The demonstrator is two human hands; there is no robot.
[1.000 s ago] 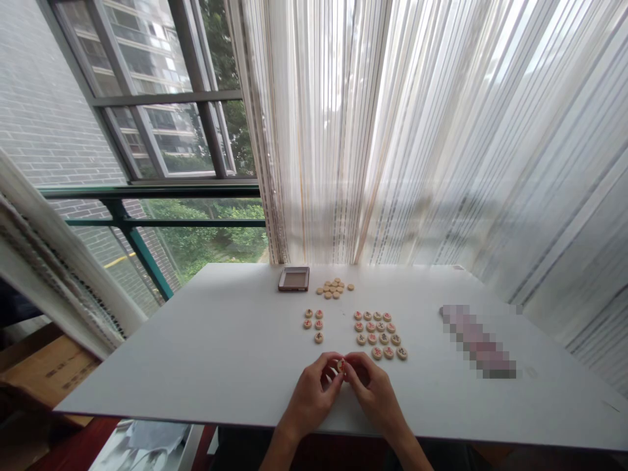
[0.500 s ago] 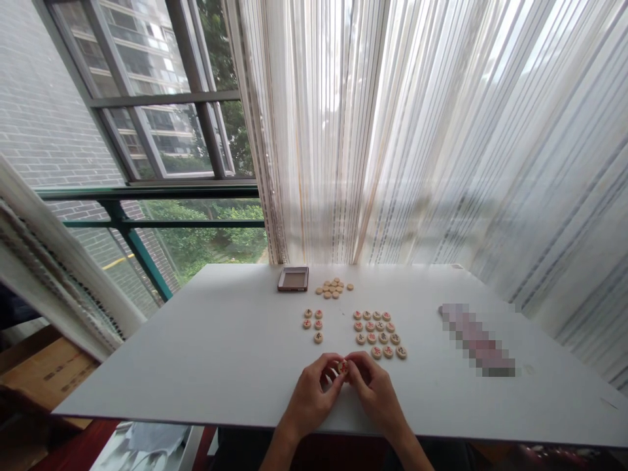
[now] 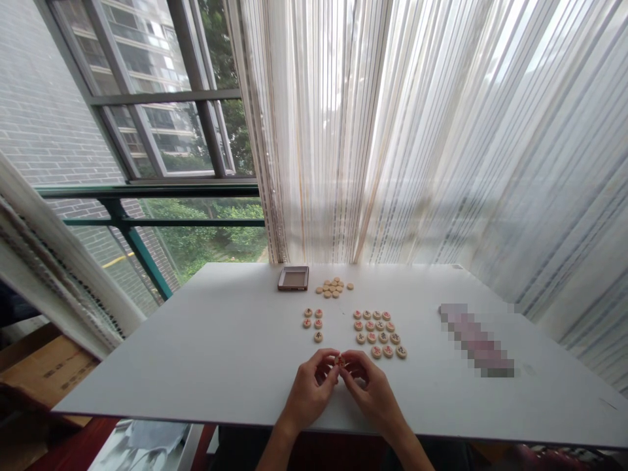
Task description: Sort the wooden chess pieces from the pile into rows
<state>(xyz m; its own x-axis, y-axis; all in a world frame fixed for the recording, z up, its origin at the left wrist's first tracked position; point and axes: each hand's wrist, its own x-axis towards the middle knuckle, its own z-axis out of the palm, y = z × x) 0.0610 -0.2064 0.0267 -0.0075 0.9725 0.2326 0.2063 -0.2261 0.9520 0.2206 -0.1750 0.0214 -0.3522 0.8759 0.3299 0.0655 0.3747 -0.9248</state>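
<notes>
Between the fingertips of both hands is a round wooden Chinese chess piece (image 3: 339, 361) with a red character facing me. My left hand (image 3: 314, 387) pinches it from the left, and my right hand (image 3: 367, 386) grips it from the right. Just beyond, to the right, face-up chess pieces (image 3: 379, 326) with red and black characters lie in neat rows. A smaller group of face-up pieces (image 3: 318, 324) sits to the left. Farther back, a loose cluster of pieces (image 3: 333, 288) shows plain tops.
A shallow open box (image 3: 293, 279) stands at the back of the white table (image 3: 206, 353), left of the plain cluster. A blurred-out long item (image 3: 475, 340) lies on the right side. Sheer curtains (image 3: 392, 131) hang behind the table, and a cardboard box (image 3: 49, 366) is at lower left.
Both hands have raised the chess piece slightly up and to the left, and its face has been turned a little. The pieces on the table have stayed put.
</notes>
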